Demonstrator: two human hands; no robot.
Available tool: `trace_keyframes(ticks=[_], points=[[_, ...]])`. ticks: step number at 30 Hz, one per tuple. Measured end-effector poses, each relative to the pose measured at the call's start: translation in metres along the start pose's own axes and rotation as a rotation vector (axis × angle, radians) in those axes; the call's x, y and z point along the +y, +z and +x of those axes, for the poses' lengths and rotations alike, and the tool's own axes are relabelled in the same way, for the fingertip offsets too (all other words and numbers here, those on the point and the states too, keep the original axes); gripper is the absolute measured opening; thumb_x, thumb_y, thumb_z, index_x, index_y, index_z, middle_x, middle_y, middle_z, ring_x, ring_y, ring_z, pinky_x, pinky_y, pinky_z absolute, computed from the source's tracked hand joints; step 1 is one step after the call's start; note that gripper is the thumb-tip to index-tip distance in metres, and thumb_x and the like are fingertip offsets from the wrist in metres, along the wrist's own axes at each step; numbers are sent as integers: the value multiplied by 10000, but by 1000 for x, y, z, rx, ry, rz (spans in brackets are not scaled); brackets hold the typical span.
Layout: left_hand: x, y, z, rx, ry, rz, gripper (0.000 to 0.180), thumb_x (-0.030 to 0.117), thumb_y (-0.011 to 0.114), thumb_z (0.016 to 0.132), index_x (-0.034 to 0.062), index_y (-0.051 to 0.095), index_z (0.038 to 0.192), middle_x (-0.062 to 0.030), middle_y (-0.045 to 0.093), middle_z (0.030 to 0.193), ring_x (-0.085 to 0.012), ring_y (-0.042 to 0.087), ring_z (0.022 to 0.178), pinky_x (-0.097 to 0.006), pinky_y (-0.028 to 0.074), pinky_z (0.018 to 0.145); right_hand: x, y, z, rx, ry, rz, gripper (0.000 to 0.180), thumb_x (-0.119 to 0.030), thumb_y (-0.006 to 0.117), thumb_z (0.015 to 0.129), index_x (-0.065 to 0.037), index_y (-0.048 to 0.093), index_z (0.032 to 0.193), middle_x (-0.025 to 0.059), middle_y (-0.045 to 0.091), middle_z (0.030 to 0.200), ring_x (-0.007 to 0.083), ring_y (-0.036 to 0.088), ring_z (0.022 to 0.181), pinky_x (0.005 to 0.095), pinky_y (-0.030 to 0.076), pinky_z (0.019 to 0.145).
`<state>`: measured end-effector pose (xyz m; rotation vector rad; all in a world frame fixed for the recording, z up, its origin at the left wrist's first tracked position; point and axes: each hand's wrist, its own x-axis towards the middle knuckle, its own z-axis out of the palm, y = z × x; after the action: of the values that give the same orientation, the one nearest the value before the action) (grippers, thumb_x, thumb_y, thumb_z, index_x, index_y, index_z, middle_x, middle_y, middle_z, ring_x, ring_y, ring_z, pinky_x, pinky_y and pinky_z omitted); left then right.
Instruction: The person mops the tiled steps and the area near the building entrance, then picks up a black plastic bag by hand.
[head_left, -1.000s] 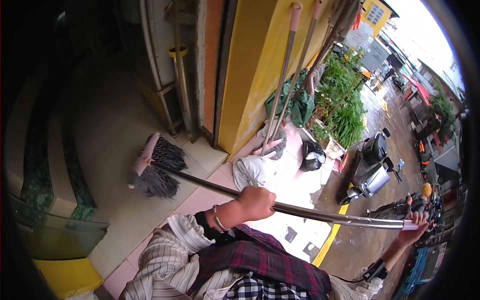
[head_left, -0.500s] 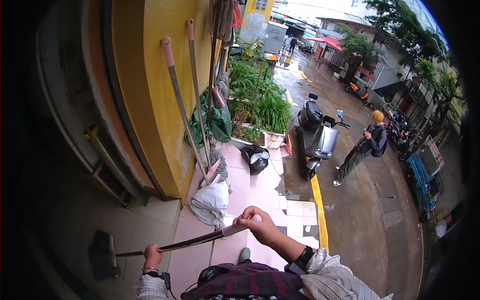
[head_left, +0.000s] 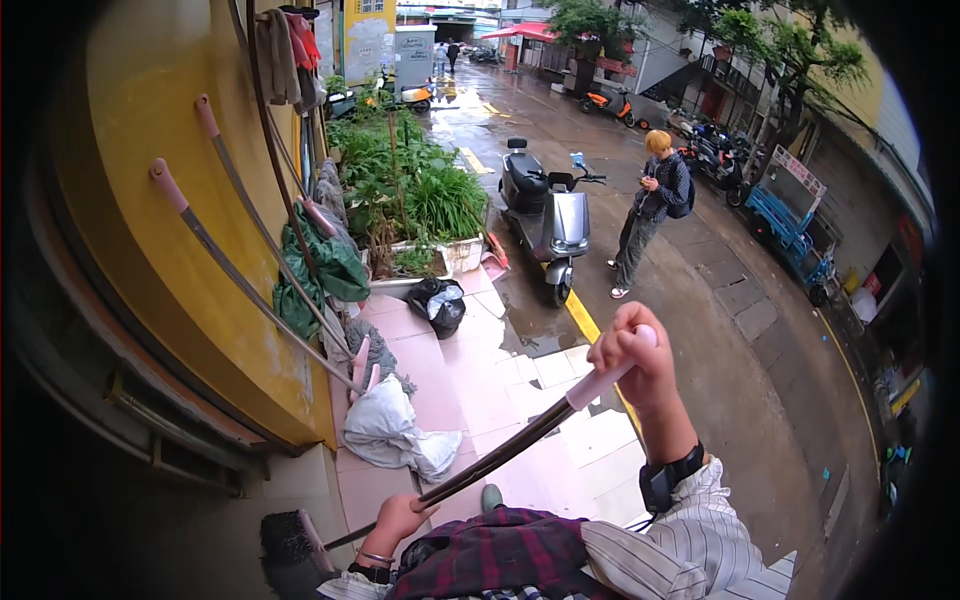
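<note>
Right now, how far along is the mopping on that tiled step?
Done: part of the pink tiled step shines wet. In hand: the mop handle, right hand on its pink end, left hand lower down, mop head on the floor by the wall. Left: the white bag and black bag sit on tiles.

The mop (head_left: 480, 465) slanted across the tiled step (head_left: 560, 440), its head lower left. Spare mops (head_left: 230, 270) leaned on the wall (head_left: 150, 200) to the left; a scooter (head_left: 545, 215) stood ahead, behind the planter (head_left: 430, 255).
</note>
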<state>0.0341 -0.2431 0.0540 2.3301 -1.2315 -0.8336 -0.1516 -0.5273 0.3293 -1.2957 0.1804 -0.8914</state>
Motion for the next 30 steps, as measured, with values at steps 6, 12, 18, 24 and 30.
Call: trace_keyframes(ticks=[6, 12, 18, 24, 30], points=[[88, -12, 38, -226, 263, -37, 447, 488, 582, 763, 44, 608, 712, -155, 590, 663, -341, 577, 657, -377, 450, 590, -77, -25, -5, 71, -401, -77, 214, -206, 522, 820, -68, 407, 936, 28, 435, 586, 146, 468, 538, 299, 428, 616], [90, -5, 58, -266, 389, -94, 462, 474, 587, 772, 18, 589, 700, -153, 575, 637, -317, 575, 627, -381, 443, 588, -94, -8, -9, -99, -437, -322, 624, -407, 616, 794, -13, 352, 1200, 84, 569, 718, 189, 578, 673, 314, 462, 687], [-18, 2, 51, 139, 119, -536, 252, 197, 683, 750, 12, 538, 658, -45, 554, 586, -142, 546, 572, -291, 410, 507, -65, -14, -21, -168, -117, -435, 598, -166, 619, 819, -29, 301, 1306, 146, 617, 918, 187, 606, 835, 311, 476, 753], [-93, -16, 1, 789, -16, -941, 230, 84, 568, 828, 73, 408, 663, -3, 433, 569, -84, 422, 533, -234, 364, 521, -40, -19, -45, -121, 32, -432, 486, -121, 580, 846, -23, 362, 1268, 121, 625, 887, 157, 609, 789, 275, 479, 720], [-167, -28, -48, 947, -24, -1088, 233, 90, 497, 861, 89, 378, 661, -4, 402, 534, -89, 396, 504, -234, 355, 521, -7, 1, -54, -195, 221, -446, 412, -98, 579, 843, -16, 427, 1217, 104, 633, 877, 137, 609, 766, 261, 490, 702]])
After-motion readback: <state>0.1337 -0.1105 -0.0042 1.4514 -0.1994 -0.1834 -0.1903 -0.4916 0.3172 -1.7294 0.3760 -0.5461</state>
